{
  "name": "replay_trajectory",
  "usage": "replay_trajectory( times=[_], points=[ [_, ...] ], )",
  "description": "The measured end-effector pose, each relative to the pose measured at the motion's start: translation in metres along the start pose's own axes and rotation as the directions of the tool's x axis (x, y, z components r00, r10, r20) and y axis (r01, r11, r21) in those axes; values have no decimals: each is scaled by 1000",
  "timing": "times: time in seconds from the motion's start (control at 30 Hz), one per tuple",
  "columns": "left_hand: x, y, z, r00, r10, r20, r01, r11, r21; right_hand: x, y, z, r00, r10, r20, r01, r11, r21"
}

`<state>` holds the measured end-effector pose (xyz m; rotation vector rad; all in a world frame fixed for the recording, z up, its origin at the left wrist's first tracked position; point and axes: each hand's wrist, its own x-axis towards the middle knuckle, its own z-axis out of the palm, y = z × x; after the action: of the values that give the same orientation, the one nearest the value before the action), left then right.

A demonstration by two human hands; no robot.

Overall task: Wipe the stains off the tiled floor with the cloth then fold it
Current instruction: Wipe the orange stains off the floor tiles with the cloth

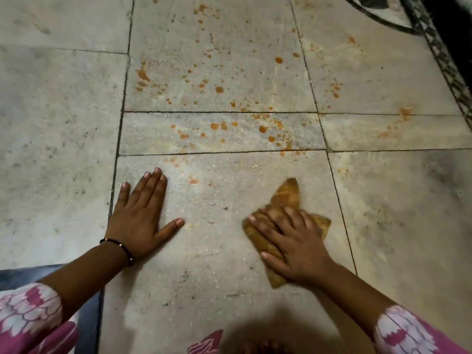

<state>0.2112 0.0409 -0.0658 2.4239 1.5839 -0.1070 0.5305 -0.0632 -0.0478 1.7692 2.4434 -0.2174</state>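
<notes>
A crumpled orange-brown cloth (287,198) lies on the grey tiled floor (63,123). My right hand (293,241) lies flat on top of the cloth with fingers spread, pressing it onto the tile. My left hand (140,213) rests palm down on the bare tile to the left, fingers apart, holding nothing. Orange stains (219,89) are spattered over the tiles farther ahead, with several more drops (263,129) on the narrow tile in the middle and a faint one (193,180) near my left fingertips.
A dark metal grille (444,65) runs along the right edge at the top. A curved black cable or rim (378,19) lies at the top right. Blue fabric (86,315) and pink patterned clothing sit at the bottom left. Toes show at the bottom centre.
</notes>
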Motion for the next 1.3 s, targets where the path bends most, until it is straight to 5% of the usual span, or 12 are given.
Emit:
replay_trajectory(
  times=[0.13, 0.27, 0.4, 0.57, 0.83, 0.97, 1.1, 1.2, 1.3],
  points=[
    [1, -2, 1, 1000, 6, -18, -5, 1000, 24, -30, 64, -5, 961, 278, -12, -277, 960, 29],
    [-3, -4, 4, 1000, 5, 9, -5, 1000, 13, 32, 75, -16, 866, 495, -72, -490, 868, 85],
    [0, -9, -2, 999, 35, 15, -35, 999, -1, 77, 19, -16, 962, 267, -56, -265, 964, 30],
    [0, -6, -2, 999, 33, 0, -33, 999, -9, 24, -11, -6, 1000, 23, -20, -22, 999, 49],
    [0, -7, 0, 999, 36, -7, -36, 999, -17, 68, 64, -26, 941, 338, -34, -336, 941, 41],
    [1, -16, -6, 996, 83, 27, -82, 996, -24, 111, 6, -24, 966, 255, -36, -255, 967, 11],
    [0, -30, -11, 989, 147, 32, -147, 989, -13, 81, -55, -18, 1000, 11, -6, -11, 1000, 1],
    [-4, -36, -10, 997, 75, -11, -75, 997, 4, 44, -38, -13, 980, -187, 60, 188, 982, -1],
    [-8, -43, -7, 997, -69, -43, 67, 997, -38, 56, 14, -17, 982, -137, 128, 142, 989, -35]
  ],
)
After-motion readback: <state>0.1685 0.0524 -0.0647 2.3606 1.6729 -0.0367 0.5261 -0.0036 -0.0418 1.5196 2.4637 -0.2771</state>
